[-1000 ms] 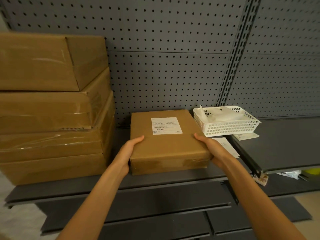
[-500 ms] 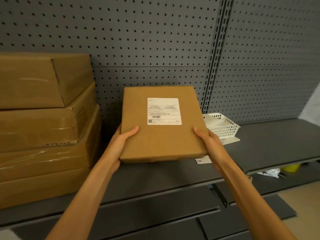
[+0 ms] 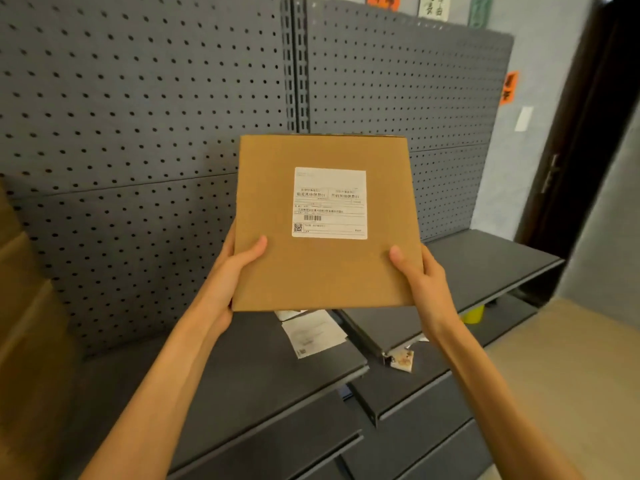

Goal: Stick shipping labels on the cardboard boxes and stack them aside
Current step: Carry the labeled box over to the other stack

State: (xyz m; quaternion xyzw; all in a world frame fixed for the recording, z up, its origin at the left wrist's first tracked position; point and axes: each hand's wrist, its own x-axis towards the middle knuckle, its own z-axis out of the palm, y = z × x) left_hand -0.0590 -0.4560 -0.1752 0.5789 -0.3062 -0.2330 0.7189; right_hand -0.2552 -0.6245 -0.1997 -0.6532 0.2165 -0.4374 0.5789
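A flat brown cardboard box (image 3: 270,271) is held up in the air in front of the grey pegboard, its top face turned toward me. A white shipping label (image 3: 329,203) with a barcode and a QR code is stuck on that face. My left hand (image 3: 235,268) grips the box's lower left edge, thumb on the front. On the lower right edge sits my right hand (image 3: 420,282), thumb also on the front. A stack of brown boxes (image 3: 20,306) shows only as a blurred strip at the far left.
Below the box a dark grey shelf (image 3: 242,375) carries loose white label sheets (image 3: 313,336). A second shelf (image 3: 485,268) runs to the right toward a dark door (image 3: 581,133). A yellow object (image 3: 472,314) lies under the right shelf.
Both hands have lifted the labelled box off the shelf and carried it up and to the right. The view swung right, so the box stack slid to the left edge and the white basket is hidden.
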